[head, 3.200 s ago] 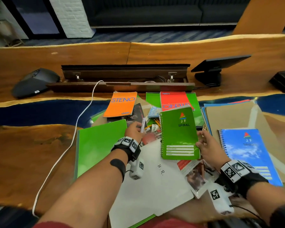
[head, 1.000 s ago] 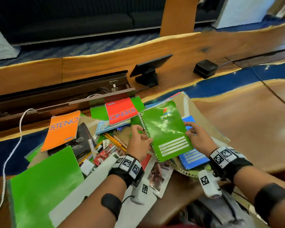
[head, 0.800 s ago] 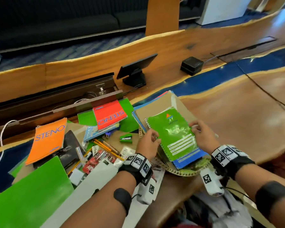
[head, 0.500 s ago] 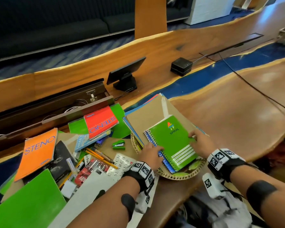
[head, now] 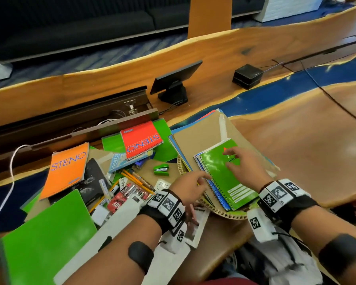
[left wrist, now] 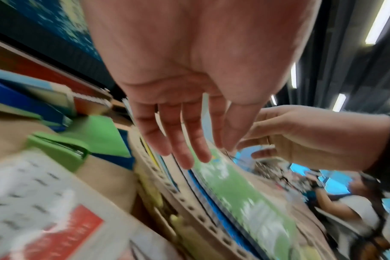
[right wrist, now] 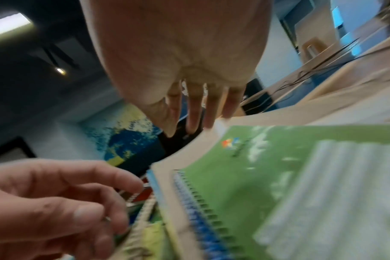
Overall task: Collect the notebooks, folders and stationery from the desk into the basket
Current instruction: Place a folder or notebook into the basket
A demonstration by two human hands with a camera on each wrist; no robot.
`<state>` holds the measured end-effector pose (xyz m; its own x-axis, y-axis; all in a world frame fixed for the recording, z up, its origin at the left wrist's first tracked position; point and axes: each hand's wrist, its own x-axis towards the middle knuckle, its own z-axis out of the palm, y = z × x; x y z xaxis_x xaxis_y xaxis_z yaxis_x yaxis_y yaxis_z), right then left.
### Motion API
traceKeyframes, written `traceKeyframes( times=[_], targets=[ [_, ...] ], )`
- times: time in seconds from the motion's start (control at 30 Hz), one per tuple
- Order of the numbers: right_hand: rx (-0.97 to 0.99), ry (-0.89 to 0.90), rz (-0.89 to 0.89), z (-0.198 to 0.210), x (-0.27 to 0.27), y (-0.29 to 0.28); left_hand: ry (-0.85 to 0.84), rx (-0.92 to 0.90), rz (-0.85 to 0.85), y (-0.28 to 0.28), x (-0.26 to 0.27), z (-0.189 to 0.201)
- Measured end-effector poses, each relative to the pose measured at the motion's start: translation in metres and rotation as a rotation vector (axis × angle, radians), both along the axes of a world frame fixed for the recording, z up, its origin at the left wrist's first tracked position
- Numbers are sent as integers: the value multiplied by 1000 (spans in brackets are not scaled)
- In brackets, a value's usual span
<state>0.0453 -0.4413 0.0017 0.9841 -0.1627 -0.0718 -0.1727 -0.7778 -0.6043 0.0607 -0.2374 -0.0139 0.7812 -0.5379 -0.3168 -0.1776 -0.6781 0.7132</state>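
Observation:
A green spiral notebook (head: pixel 224 175) lies flat in the woven basket (head: pixel 220 213), on top of a blue spiral notebook (head: pixel 218 193). My left hand (head: pixel 195 179) is beside the green notebook's spiral edge, fingers (left wrist: pixel 185 151) straight and holding nothing. Fingers spread and relaxed, my right hand (head: pixel 233 158) hovers over the notebook's top half. In the right wrist view the green notebook (right wrist: pixel 278 176) lies below my straight fingers (right wrist: pixel 196 114). The left wrist view shows the basket rim (left wrist: pixel 167 184) and the notebook (left wrist: pixel 245 193), blurred.
Left of the basket lie an orange STENO pad (head: pixel 67 167), a red STENO pad (head: pixel 141 138), a green folder (head: pixel 45 229), a green stapler (head: pixel 161 169) and pencils (head: pixel 138 179). A brown folder (head: pixel 201 138) leans behind the basket. A white cable (head: pixel 10 177) runs at the far left.
Both hands carried the green notebook from the pile to the right and laid it in the basket on the blue notebook. Both hands have since let go of it.

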Motion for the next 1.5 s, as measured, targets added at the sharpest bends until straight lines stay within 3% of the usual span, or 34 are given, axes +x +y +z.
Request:
traceKeyframes(
  times=[0.1,0.23,0.37,0.5,0.67,0.8,1.07,1.27,1.5],
  targets=[
    [187,43,214,10,1,41,-11,-28,120,38,-6,7],
    [223,142,439,0,-3,98,7,-49,287,93,-24,-1],
    [101,202,600,-13,-5,149,-6,-2,503,150,-54,-21],
    [-128,288,756,-28,-11,188,-89,159,698,206,-87,-47],
    [-318,412,762,-48,-17,210,-2,536,739,253,-124,-67],
    [-331,464,708,-51,-20,218,19,634,686,265,-135,-82],
    [-149,471,590,-60,-24,215,26,632,716,263,-129,-90],
    [-66,485,623,-64,-23,209,28,638,679,267,-127,-84],
    [196,359,519,-36,-3,189,-27,438,703,262,-98,-39]
  ],
)
